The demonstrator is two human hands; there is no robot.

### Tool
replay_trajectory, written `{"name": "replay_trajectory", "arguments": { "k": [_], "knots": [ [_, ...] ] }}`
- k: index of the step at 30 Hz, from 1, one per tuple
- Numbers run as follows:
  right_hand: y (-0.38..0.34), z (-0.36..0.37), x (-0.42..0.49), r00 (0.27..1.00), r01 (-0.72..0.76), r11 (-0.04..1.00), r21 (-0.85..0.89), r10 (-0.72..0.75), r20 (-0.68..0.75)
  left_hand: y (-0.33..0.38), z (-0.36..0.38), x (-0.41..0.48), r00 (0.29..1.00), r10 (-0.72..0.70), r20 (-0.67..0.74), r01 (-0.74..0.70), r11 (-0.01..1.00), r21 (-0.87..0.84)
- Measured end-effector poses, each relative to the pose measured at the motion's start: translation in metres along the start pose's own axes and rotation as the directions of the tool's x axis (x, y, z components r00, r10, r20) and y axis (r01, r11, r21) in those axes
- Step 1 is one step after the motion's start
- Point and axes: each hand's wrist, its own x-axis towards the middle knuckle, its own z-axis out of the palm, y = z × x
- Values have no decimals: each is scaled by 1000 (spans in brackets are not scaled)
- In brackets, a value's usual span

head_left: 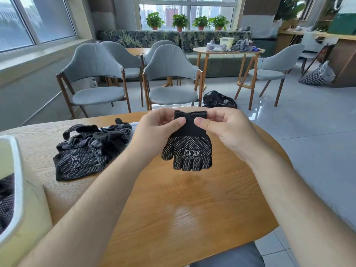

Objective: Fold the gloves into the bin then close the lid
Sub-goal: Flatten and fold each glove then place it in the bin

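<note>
"Head camera, then. What are your hands doing?"

"Both are raised over the table (192,209), close together. My left hand (154,130) and my right hand (225,128) each pinch the cuff of one black dotted glove (187,149), thumb in front and fingers behind. It hangs fingers-down, and I think it is clear of the wood."

"How will it handle?"

"Light and limp, I'd judge. It's knit cloth, and the grip dots should stop it slipping. It keeps no shape of its own, so I'd hold it by the cuff corners and lay it flat before folding."

"And the containers?"

"The bin (18,170) sits open at the left edge. Dark dotted cloth (6,199) shows inside, more gloves by the look of it, though only a corner is in frame. A loose pile of gloves (90,149) lies on the table between the bin and my left arm. The lid — I can't pick it out."
</note>
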Motion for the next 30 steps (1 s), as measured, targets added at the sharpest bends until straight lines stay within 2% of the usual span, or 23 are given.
{"name": "replay_trajectory", "arguments": {
  "k": [2,4,6,9,11,14,16,18,21,23,27,30],
  "knots": [
    [0,1,7,1000,-30,999,-41,30,-6,0,1,8,999,-4,-35,11,980,197],
    [-4,4,16,999,-31,994,-104,28,-31,2,2,18,995,51,-82,-22,949,315],
    [-11,5,24,998,15,988,-157,-25,-65,7,2,25,985,136,-110,-87,925,370],
    [-22,3,23,984,111,979,-169,-133,-122,10,0,25,959,249,-135,-187,915,356],
    [-16,2,13,978,148,968,-204,-173,-113,2,0,17,941,313,-126,-234,874,425],
    [28,6,-13,989,130,935,-329,-145,-21,-40,3,-4,950,310,-43,-238,804,546],
    [70,10,-33,993,119,915,-386,-108,49,-78,6,-21,963,261,73,-251,756,605],
    [103,14,-50,984,176,866,-468,-136,118,-106,6,-35,945,247,217,-328,678,658],
    [123,15,-66,970,242,820,-519,-184,162,-121,1,-44,883,260,391,-465,605,647],
    [126,14,-73,959,282,803,-524,-228,166,-124,-1,-48,849,273,452,-516,610,602],
    [120,14,-86,927,374,750,-546,-275,257,-120,-2,-54,807,279,521,-552,671,495],
    [117,12,-92,896,434,721,-540,-288,337,-116,-3,-57,782,232,578,-526,743,413]
  ]
}}
